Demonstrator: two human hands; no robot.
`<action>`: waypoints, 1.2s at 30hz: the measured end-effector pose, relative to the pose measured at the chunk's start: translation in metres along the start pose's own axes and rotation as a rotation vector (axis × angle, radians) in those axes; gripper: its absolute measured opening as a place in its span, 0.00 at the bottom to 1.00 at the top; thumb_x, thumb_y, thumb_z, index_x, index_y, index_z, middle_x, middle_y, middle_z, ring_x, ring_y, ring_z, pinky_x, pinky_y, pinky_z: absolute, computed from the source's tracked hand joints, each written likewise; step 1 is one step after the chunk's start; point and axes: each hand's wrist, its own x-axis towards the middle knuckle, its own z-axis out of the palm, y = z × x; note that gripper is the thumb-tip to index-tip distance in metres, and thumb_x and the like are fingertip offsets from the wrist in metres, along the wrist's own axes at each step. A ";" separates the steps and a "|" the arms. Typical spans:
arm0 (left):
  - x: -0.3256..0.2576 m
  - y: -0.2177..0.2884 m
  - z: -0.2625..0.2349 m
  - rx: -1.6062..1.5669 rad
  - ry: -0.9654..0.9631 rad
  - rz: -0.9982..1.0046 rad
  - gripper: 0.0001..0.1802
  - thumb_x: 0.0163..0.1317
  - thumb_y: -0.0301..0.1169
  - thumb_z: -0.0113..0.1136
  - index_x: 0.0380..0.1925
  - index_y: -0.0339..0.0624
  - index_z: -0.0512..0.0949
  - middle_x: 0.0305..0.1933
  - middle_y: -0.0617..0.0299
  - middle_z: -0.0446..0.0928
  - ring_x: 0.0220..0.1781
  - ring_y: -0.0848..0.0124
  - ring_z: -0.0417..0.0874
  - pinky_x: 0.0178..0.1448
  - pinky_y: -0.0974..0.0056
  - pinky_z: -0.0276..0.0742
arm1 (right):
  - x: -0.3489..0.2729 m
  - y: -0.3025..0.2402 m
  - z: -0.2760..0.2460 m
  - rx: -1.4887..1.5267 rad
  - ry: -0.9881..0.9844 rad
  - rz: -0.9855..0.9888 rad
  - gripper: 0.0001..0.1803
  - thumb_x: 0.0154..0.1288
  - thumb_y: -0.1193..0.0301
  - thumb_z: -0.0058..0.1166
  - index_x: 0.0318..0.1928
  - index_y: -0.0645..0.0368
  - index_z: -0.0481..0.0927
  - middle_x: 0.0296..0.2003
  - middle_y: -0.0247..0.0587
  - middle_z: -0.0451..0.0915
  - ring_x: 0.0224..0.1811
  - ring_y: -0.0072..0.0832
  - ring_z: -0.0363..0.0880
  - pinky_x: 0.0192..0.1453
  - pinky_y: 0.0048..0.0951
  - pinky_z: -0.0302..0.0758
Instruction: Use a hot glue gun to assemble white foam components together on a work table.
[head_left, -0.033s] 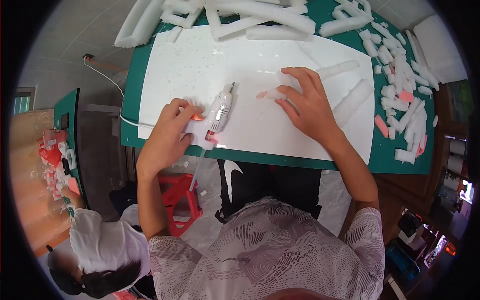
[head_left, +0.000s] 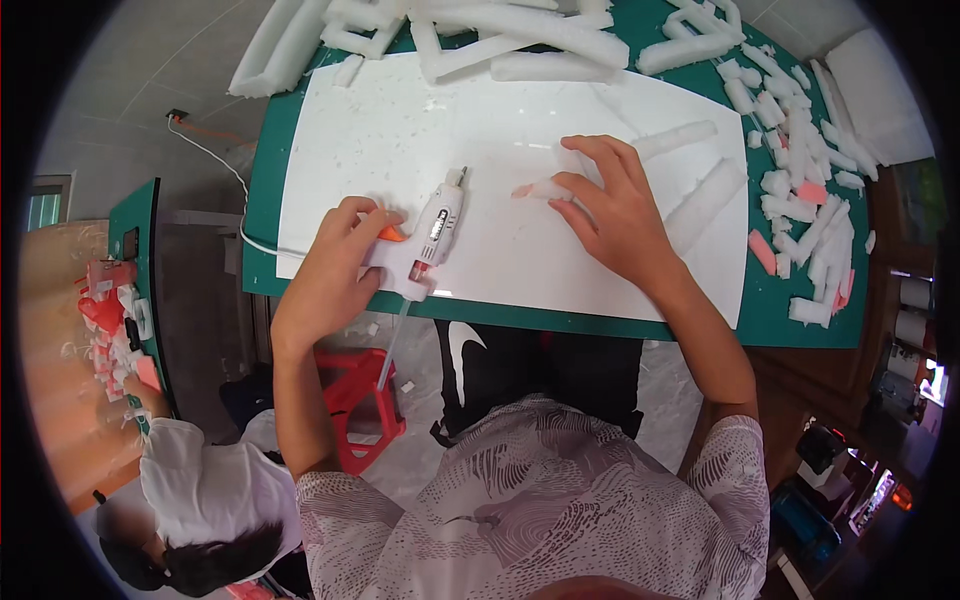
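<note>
My left hand (head_left: 343, 262) is closed around the handle of a white hot glue gun (head_left: 441, 222), whose orange trigger (head_left: 392, 233) shows by my fingers. The gun's metal nozzle points away from me, and a clear glue stick (head_left: 395, 345) trails out of its back past the table edge. To the right, my right hand (head_left: 618, 215) pinches a small piece of white foam (head_left: 548, 189) between thumb and fingers. A pinkish bit sits at the foam's left tip. Nozzle and foam are apart, both over a glossy white board (head_left: 490, 250).
White foam frames (head_left: 530, 40) lie along the far edge of the green table (head_left: 590, 322). Several white and pink foam offcuts (head_left: 800, 200) are heaped at the right. A white cord (head_left: 228, 172) runs left to a wall socket. A red stool (head_left: 360, 410) and another person (head_left: 215, 480) are at lower left.
The glue gun has turned very slightly in my left hand. My right hand holds the foam in the same place.
</note>
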 end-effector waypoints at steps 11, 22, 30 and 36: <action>0.061 0.061 0.036 0.258 0.182 0.267 0.11 0.53 0.21 0.64 0.38 0.39 0.81 0.43 0.55 0.73 0.46 0.57 0.75 0.51 0.57 0.70 | -0.003 0.004 0.003 -0.021 0.010 -0.027 0.09 0.58 0.71 0.64 0.40 0.59 0.83 0.59 0.42 0.73 0.64 0.45 0.66 0.66 0.43 0.66; 0.089 0.065 0.055 0.417 0.155 0.305 0.03 0.54 0.25 0.67 0.30 0.40 0.83 0.37 0.59 0.74 0.43 0.60 0.74 0.49 0.58 0.67 | -0.003 0.004 0.005 -0.058 0.044 -0.073 0.11 0.54 0.69 0.65 0.38 0.59 0.83 0.59 0.41 0.73 0.65 0.41 0.66 0.61 0.41 0.68; 0.095 0.062 0.060 0.348 0.208 0.277 0.04 0.56 0.26 0.66 0.32 0.40 0.83 0.37 0.59 0.75 0.44 0.60 0.74 0.50 0.57 0.65 | -0.004 0.004 0.007 -0.109 0.051 -0.070 0.10 0.56 0.68 0.64 0.37 0.58 0.83 0.59 0.41 0.74 0.65 0.40 0.66 0.61 0.40 0.68; 0.093 0.064 0.048 0.348 0.110 0.240 0.03 0.56 0.26 0.66 0.31 0.41 0.83 0.38 0.60 0.75 0.44 0.60 0.74 0.51 0.58 0.65 | -0.004 0.003 0.009 -0.096 0.059 -0.076 0.10 0.56 0.68 0.63 0.37 0.58 0.84 0.59 0.41 0.74 0.65 0.40 0.66 0.61 0.40 0.68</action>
